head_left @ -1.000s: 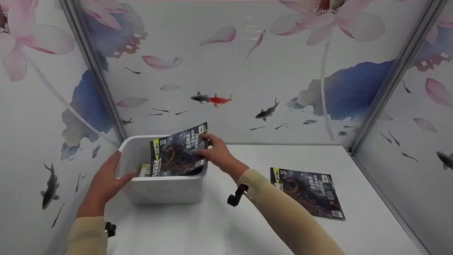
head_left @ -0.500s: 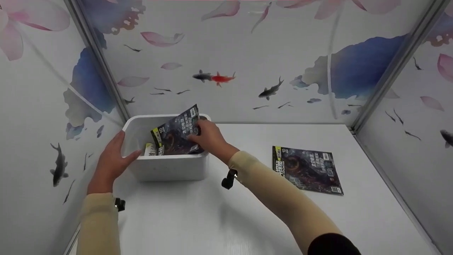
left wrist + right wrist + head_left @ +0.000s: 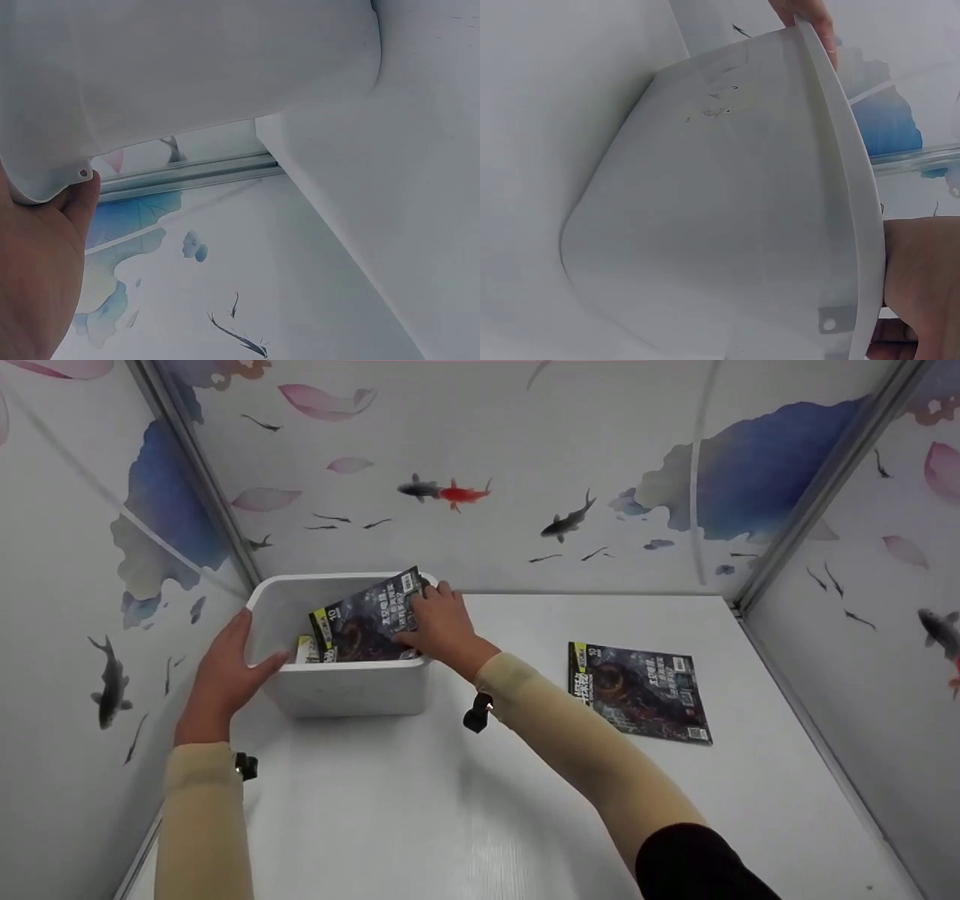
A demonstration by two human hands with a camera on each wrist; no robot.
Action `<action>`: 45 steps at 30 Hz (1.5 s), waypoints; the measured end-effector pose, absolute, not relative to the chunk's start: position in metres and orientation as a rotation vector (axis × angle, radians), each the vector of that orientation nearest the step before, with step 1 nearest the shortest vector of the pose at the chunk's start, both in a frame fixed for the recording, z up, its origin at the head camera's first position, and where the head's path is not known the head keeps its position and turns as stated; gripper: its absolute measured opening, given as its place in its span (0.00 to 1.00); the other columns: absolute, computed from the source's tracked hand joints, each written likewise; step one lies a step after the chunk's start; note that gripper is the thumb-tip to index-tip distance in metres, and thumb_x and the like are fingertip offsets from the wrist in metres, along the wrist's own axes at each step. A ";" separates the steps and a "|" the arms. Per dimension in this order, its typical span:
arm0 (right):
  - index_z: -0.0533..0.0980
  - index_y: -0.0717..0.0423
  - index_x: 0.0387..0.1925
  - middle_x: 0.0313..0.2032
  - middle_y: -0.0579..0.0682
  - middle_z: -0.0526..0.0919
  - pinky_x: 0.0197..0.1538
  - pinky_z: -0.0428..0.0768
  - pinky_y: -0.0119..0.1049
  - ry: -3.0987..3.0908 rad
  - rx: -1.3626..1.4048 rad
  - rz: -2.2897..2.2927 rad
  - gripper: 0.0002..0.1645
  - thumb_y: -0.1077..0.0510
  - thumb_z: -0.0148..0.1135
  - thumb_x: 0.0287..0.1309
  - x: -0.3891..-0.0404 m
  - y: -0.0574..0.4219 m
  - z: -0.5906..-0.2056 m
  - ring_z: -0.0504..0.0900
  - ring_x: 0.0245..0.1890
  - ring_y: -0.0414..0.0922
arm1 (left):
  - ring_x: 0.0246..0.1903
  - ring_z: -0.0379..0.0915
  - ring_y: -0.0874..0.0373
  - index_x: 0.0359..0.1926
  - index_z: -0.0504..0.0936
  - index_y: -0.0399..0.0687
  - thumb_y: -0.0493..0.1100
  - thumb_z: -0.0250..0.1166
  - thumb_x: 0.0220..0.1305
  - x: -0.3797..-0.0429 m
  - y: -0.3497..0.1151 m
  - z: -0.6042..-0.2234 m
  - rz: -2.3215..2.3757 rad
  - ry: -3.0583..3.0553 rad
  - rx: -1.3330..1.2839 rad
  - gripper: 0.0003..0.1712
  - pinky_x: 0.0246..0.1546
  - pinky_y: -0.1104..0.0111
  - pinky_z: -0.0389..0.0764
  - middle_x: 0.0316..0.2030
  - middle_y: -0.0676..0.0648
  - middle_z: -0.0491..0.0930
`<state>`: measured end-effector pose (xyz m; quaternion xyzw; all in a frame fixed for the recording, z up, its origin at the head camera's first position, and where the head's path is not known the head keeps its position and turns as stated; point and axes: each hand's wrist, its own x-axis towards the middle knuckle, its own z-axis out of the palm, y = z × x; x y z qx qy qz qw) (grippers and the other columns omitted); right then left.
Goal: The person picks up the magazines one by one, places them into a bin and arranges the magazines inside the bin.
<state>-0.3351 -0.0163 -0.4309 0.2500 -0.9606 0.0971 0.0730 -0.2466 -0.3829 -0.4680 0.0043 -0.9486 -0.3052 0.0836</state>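
A white plastic bin (image 3: 345, 688) stands at the back left of the white table. My left hand (image 3: 221, 675) grips its left rim, thumb toward the front; in the left wrist view that hand (image 3: 37, 274) holds the rim's corner. Inside the bin a dark magazine (image 3: 367, 622) with a yellow corner leans at a slant. My right hand (image 3: 446, 630) reaches over the right rim and pinches the magazine's right end. From the right wrist view, the right hand (image 3: 922, 285) is partly hidden behind the bin's rim.
A magazine (image 3: 645, 690) with the same cover lies flat on the table (image 3: 525, 825), right of the bin. A yellow-and-white printed item (image 3: 306, 649) shows low inside the bin. Printed panels (image 3: 510, 435) with metal corner posts enclose the table.
My right hand has lowered the magazine deeper into the bin, and it now leans more. The left hand keeps its hold on the rim. The head view has tilted downward.
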 end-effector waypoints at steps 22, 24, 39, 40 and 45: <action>0.85 0.54 0.49 0.52 0.49 0.85 0.62 0.79 0.47 -2.617 0.797 0.855 0.19 0.42 0.70 0.78 -0.331 0.014 -0.440 0.77 0.55 0.49 | 0.86 0.38 0.30 0.92 0.38 0.53 0.77 0.65 0.72 -0.243 -0.387 -0.468 -0.912 -2.836 0.036 0.67 0.78 0.24 0.49 0.90 0.38 0.39; 0.85 0.55 0.47 0.51 0.50 0.84 0.62 0.79 0.48 -2.577 0.786 0.927 0.16 0.45 0.70 0.78 -0.331 0.030 -0.446 0.77 0.55 0.50 | 0.87 0.38 0.30 0.92 0.38 0.52 0.79 0.64 0.71 -0.244 -0.387 -0.468 -0.912 -2.837 0.034 0.68 0.78 0.25 0.48 0.90 0.38 0.39; 0.83 0.60 0.47 0.48 0.59 0.81 0.56 0.78 0.53 -2.573 0.560 1.062 0.14 0.52 0.68 0.80 -0.327 0.188 -0.502 0.76 0.51 0.56 | 0.86 0.40 0.30 0.92 0.38 0.59 0.79 0.66 0.69 -0.243 -0.388 -0.467 -0.976 -2.828 0.081 0.69 0.78 0.24 0.50 0.90 0.41 0.39; 0.83 0.61 0.47 0.48 0.60 0.81 0.56 0.78 0.54 -2.582 0.535 1.071 0.14 0.52 0.69 0.80 -0.325 0.198 -0.505 0.76 0.52 0.57 | 0.86 0.40 0.30 0.92 0.38 0.60 0.79 0.66 0.69 -0.242 -0.388 -0.468 -0.986 -2.831 0.088 0.69 0.77 0.24 0.50 0.90 0.41 0.39; 0.82 0.63 0.48 0.52 0.65 0.81 0.59 0.78 0.57 -2.619 0.393 1.093 0.17 0.51 0.69 0.79 -0.321 0.247 -0.522 0.76 0.55 0.61 | 0.87 0.38 0.32 0.92 0.38 0.61 0.78 0.67 0.70 -0.246 -0.389 -0.466 -0.997 -2.837 0.087 0.68 0.79 0.25 0.49 0.90 0.43 0.38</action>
